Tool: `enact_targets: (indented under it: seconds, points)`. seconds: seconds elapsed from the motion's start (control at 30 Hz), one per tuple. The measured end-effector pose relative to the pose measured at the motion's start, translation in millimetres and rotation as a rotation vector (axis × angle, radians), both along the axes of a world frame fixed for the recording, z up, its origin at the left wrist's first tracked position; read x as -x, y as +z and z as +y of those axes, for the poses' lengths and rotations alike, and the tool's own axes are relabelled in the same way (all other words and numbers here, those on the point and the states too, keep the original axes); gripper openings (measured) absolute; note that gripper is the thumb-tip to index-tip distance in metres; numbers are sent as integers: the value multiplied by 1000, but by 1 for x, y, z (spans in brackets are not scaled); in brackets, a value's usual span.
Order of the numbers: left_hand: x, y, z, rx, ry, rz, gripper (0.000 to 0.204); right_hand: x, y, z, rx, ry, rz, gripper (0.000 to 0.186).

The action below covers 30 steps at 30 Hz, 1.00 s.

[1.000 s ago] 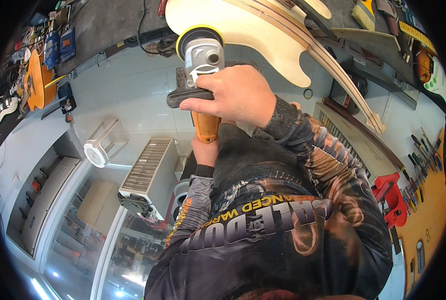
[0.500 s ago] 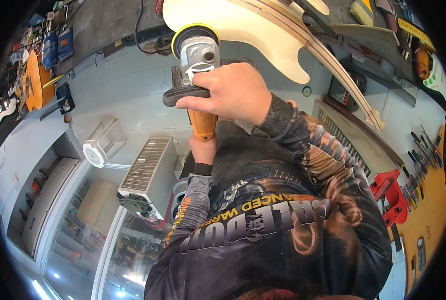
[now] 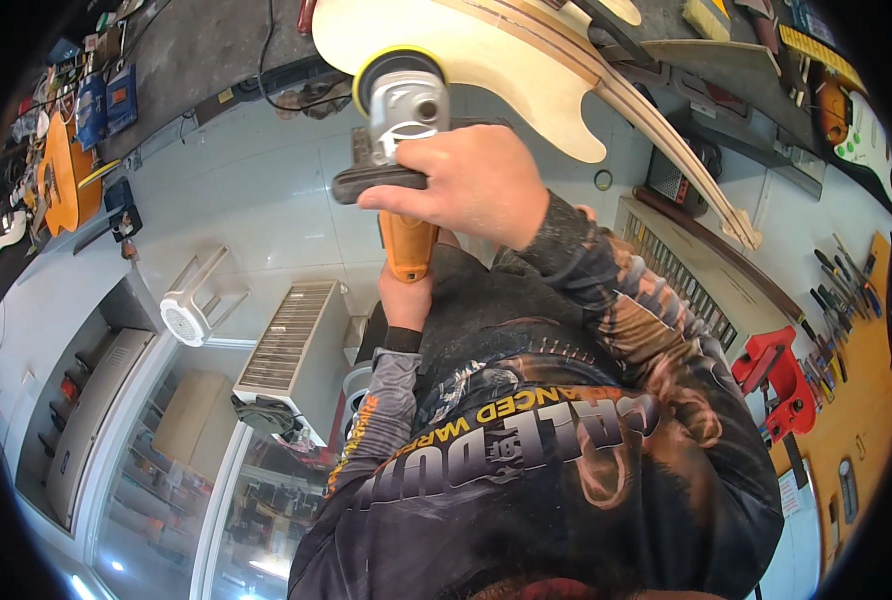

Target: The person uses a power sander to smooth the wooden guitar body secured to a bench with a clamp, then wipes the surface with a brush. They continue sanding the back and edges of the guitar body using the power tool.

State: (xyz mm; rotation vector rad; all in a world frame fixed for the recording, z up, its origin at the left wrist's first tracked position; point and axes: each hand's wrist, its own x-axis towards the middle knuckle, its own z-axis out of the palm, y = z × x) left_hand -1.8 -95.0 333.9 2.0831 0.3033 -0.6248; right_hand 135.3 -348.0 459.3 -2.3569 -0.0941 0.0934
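An angle sander (image 3: pixel 407 110) with a grey metal head, an orange body and a yellow-rimmed round pad (image 3: pixel 370 78) is held upright in front of me, pad end away. My right hand (image 3: pixel 481 185) closes over its black side handle (image 3: pixel 366 184), thumb along it. Lower down, my left hand (image 3: pixel 406 298) wraps the rear of the orange body, its fingers mostly hidden behind the tool. The pad overlaps the near edge of a pale wooden electric guitar body (image 3: pixel 496 85); whether it touches cannot be told. The striped guitar neck (image 3: pixel 681 165) slants down to the right.
The guitar lies on a dark workbench (image 3: pixel 201 50). A black cable (image 3: pixel 266 85) hangs at its edge. To the left are a white stool (image 3: pixel 188 310) and a slatted white heater-like box (image 3: pixel 291 340). Hand tools (image 3: pixel 841 290) and a red clamp-like tool (image 3: pixel 778 375) line the right.
The sander and both hands have shifted slightly right relative to the guitar body, and the view has turned a little. Both grips stay the same.
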Motion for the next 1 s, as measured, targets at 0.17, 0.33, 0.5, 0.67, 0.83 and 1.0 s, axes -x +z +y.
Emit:
enact_targets:
  seconds: [0.17,0.33,0.5,0.67,0.83,1.0]
  points:
    - [-5,-2,5,-50,48,86,29,-8,1,6,-35,26,31,68]
    - [-7,4,-3,-23,-57,35,30,15,-4,-15,-15,-31,-53,65]
    - [-10,8,-8,18,-107,33,30,25,-1,-21,-8,-80,-8,65]
    - [-4,0,1,-6,-1,-1,30,4,-1,-3,-14,-27,-62,65]
    - [-5,5,-2,3,-23,29,30,9,2,-7,7,-19,-86,59]
    - [-7,11,-12,-13,-116,64,31,27,5,-23,5,-83,15,53]
